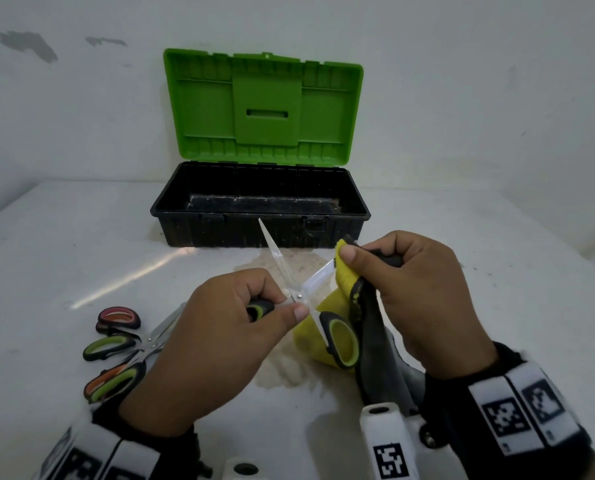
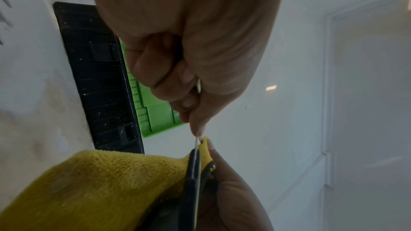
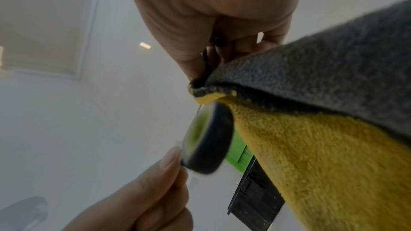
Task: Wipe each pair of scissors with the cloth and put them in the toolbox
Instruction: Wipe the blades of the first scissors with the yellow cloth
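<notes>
A: Where's everything rn?
B: Left hand [image 1: 220,344] gripping the open scissors [image 1: 298,292] near the toolbox [image 1: 261,220]; right hand [image 1: 413,296] pinching the cloth [image 1: 344,271] round one blade.
A: Risk?
B: Free blade's pointing far-left w/ nothing over it, so a slip could be nicking me.

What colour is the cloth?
The cloth is yellow on one side and grey on the other, clearest in the right wrist view.

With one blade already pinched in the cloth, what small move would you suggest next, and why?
Probably draw the right hand and its cloth out along the pinched blade to its tip. The left hand holds the green-handled scissors spread open, the cloth folds over only that blade, and the toolbox looks empty.
</notes>
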A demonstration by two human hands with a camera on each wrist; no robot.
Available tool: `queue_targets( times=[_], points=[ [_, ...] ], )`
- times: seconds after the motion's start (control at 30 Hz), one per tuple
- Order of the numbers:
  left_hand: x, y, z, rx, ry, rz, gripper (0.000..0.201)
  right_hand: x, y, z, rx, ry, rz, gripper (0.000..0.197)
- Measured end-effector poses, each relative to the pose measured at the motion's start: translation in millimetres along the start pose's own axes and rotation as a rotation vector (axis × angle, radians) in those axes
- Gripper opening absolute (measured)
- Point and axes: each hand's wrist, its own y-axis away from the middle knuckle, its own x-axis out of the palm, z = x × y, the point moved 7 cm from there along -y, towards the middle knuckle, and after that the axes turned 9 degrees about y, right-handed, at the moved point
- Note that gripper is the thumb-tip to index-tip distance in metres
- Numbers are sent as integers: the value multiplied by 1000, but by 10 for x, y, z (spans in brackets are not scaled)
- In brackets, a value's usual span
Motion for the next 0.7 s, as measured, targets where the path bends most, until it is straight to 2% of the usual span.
queue_targets(
  times=[0.27,0.33,0.57,0.7],
  points=[
    [22,-1,-13,-45,14,-9,23,-211,-137,-57,28,-82,-85,17],
    [7,-15,-20,-54,8,-23,23,-273,-114,-27,0,-43,-96,16],
    [69,-58,-87,-17,-90,-53,26,-30,187,282,-214,183,25,13],
    [134,-29,-143,39,-163,-64,23,129,236,239,-232,253,57,12]
  ],
)
